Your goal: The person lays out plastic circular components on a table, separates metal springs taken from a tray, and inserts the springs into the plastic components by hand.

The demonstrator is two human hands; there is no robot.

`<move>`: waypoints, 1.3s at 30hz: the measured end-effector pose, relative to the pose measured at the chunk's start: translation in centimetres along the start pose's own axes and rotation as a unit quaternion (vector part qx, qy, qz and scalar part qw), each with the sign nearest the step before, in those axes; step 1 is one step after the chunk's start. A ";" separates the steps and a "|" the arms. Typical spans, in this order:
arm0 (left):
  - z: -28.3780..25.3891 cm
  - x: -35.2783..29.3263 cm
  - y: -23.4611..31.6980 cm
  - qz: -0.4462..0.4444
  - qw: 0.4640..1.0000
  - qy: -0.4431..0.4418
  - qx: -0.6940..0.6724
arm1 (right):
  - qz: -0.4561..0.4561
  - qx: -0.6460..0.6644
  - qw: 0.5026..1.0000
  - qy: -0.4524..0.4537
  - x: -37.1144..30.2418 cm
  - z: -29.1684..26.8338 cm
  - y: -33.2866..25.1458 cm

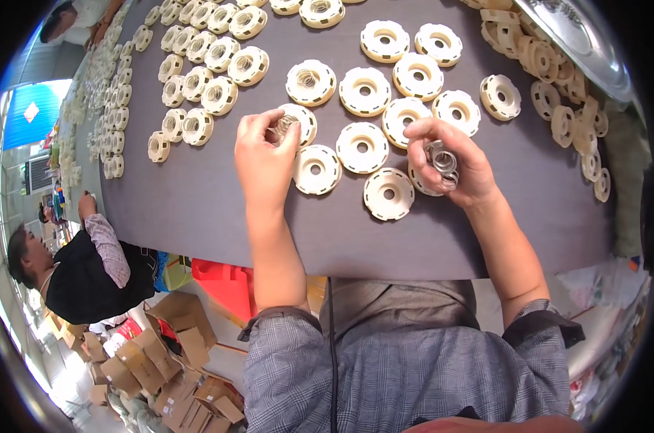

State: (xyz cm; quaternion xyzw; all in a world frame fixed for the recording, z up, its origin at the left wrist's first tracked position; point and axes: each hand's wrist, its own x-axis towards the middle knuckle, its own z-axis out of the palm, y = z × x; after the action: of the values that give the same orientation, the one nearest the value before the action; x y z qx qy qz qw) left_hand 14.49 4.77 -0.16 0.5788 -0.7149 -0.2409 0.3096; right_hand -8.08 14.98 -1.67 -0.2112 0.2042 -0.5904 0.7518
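My left hand [263,155] pinches a coiled metal spring [282,125] at the recess of a cream round plastic part [305,124]. Whether the spring is fully seated there I cannot tell. Several loose springs [442,160] lie in the curled fingers of my right hand [458,162], which is held above the group of cream parts. Just beyond my left hand, another cream part [325,90] has a spring [310,78] standing in its middle. Between my hands, cream parts such as this one [362,147] show bare centre holes.
Rows of cream parts with springs [248,66] cover the table's [197,206] far left. A heap of cream parts [558,86] lies at the right beside a shiny metal bowl-like object [579,43]. Two people sit at the left; cardboard boxes [143,361] fill the floor below.
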 end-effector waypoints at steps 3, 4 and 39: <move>0.2 -0.1 -0.3 0.005 0.999 -0.009 0.036 | 0.012 0.033 0.999 0.019 -0.1 0.1 -0.1; 0.5 0.0 -0.2 0.018 0.998 -0.005 0.052 | 0.020 0.049 0.997 0.058 -0.3 0.4 -0.1; 5.6 -4.6 4.2 0.383 0.896 -0.046 -0.219 | -0.111 0.128 0.983 0.064 0.3 1.4 2.1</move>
State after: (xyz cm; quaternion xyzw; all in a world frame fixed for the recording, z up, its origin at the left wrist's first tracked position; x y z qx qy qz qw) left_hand 8.23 10.03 -1.83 0.1659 -0.8238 -0.2802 0.4640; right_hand -5.51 15.20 -1.67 -0.0959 0.1498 -0.7036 0.6880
